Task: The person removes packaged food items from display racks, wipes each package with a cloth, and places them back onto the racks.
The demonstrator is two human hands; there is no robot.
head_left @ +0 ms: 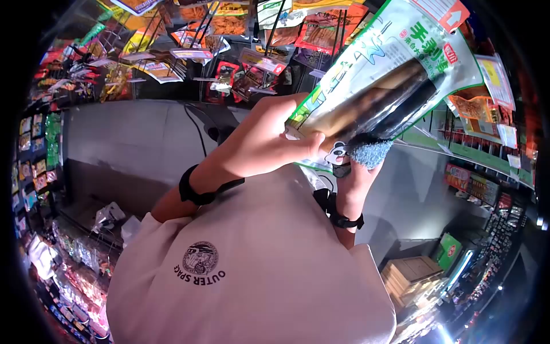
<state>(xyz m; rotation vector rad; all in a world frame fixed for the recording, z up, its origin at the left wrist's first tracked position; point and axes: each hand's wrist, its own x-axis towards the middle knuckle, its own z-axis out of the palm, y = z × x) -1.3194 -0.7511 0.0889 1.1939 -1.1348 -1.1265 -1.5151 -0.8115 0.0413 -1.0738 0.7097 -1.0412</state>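
head view: a large clear-and-white packet [395, 74] is held up at a slant in front of the chest, its upper end leaning toward the right, close to a rack of hanging snack bags [229, 23]. the left hand [272, 137] is clamped on the packet's lower left edge, thumb pressed over the front and the other fingers out of sight behind it. the right hand [364, 172] is at the lower right edge, with a fuzzy blue piece [369, 150] covering its fingers and touching the packet; whether those fingers close on the blue piece, on the packet or on both i cannot tell. the two hands are near each other but apart. through the clear front show long dark pieces of food [387, 103], with green lettering [427, 43] above and a small panda print [337, 153] at the bottom, just beside the left thumb. a black band sits on the left wrist [195, 186] and another on the right wrist [346, 222]. the pale shirt [275, 286] has a round print [200, 258] and the words "outer space". lower right, wooden crates [412, 275] stand near a green box [448, 251]
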